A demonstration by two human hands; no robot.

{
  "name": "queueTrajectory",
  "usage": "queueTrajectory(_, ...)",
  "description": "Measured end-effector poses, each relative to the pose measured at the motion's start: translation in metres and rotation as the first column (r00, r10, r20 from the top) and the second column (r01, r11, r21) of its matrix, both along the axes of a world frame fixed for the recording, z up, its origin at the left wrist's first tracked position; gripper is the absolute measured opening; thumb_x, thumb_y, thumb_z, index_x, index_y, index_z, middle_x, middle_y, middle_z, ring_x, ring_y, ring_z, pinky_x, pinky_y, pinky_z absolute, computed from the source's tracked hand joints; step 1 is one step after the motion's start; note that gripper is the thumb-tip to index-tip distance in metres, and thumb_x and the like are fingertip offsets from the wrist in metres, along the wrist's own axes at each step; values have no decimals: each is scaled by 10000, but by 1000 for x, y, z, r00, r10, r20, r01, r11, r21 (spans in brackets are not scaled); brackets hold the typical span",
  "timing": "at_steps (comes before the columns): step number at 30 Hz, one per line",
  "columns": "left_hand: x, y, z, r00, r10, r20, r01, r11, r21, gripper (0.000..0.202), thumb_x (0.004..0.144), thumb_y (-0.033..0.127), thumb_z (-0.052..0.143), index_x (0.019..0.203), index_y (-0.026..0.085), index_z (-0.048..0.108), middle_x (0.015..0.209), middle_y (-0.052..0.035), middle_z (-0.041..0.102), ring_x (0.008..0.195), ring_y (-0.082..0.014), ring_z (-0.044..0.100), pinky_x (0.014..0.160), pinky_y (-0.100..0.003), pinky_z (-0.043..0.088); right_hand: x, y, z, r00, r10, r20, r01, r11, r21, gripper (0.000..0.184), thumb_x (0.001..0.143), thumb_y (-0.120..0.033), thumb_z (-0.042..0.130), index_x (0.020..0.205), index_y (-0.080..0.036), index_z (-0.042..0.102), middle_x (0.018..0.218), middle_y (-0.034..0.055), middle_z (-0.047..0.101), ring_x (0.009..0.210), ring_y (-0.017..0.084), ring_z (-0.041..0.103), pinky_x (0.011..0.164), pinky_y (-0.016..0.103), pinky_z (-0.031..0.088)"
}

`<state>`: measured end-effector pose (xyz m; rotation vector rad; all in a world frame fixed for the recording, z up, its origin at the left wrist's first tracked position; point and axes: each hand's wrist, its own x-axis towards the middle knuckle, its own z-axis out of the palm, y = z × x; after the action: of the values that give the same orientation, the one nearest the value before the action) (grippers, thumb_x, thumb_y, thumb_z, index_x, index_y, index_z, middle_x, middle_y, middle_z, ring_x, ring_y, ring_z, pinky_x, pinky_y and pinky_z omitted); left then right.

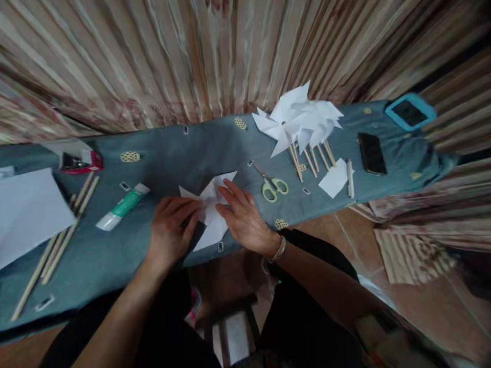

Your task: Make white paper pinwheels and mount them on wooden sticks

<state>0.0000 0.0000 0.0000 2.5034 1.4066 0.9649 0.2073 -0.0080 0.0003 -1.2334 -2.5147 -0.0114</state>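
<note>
A white paper pinwheel (215, 230), folded into pointed blades, lies on the cloth in front of me. My left hand (171, 225) grips its left side near the centre, thumb and fingers drawn together. From the right, my right hand (243, 217) rests on the paper with its fingers stretched out and a little apart. Parts of the centre are hidden beneath my fingers. Green-handled scissors (271, 185) lie just beyond my right hand. Left of my left hand is a green and white glue tube (123, 207).
Several finished pinwheels (295, 120) on wooden sticks are stacked at the back right. Beyond them lie a paper piece (333, 179), a white pen-like stick (350, 179), a black phone (372, 153) and a blue-framed device (411, 111). Leftward are wooden sticks (71, 230), paper sheets (32, 214) and a red box (81, 161).
</note>
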Motion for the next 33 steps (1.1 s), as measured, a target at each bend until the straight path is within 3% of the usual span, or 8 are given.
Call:
queueTrajectory(8, -13, -9, -2, 995, 91, 48, -87, 993, -85, 222, 929, 286, 543, 1039, 183, 707, 1019, -83, 700, 966, -242, 609, 839, -399, 528, 4, -3, -2, 985, -53, -165, 44, 997, -56, 251, 941, -144, 451, 1074, -207, 654, 1424, 109, 509, 1450, 265, 307, 1065, 492, 430)
queueTrajectory(18, -18, -17, -1, 993, 81, 87, -74, 994, -86, 198, 927, 255, 554, 1033, 186, 707, 988, -72, 703, 942, -225, 607, 841, -398, 528, 6, -6, -3, 967, -77, -243, 50, 992, -116, 255, 964, -220, 441, 1121, -238, 642, 1456, 78, 490, 1452, 264, 317, 1138, 526, 374)
queueTrajectory(24, -20, -19, -1, 995, 65, 73, -57, 992, -112, 198, 930, 260, 546, 1036, 201, 702, 987, -62, 708, 939, -222, 610, 844, -401, 519, 6, -5, -1, 964, -93, -248, 64, 990, -124, 292, 947, -148, 419, 1110, -209, 652, 1437, 92, 511, 1448, 276, 323, 1109, 550, 388)
queueTrajectory(33, -6, -27, 1, 998, 20, 53, -20, 1000, -12, 209, 937, 258, 543, 1073, 169, 674, 994, -85, 712, 958, -243, 600, 849, -416, 473, 3, -4, -1, 957, -91, -275, 64, 992, -106, 290, 937, -158, 431, 1106, -214, 659, 1421, 89, 525, 1438, 280, 343, 1133, 524, 368)
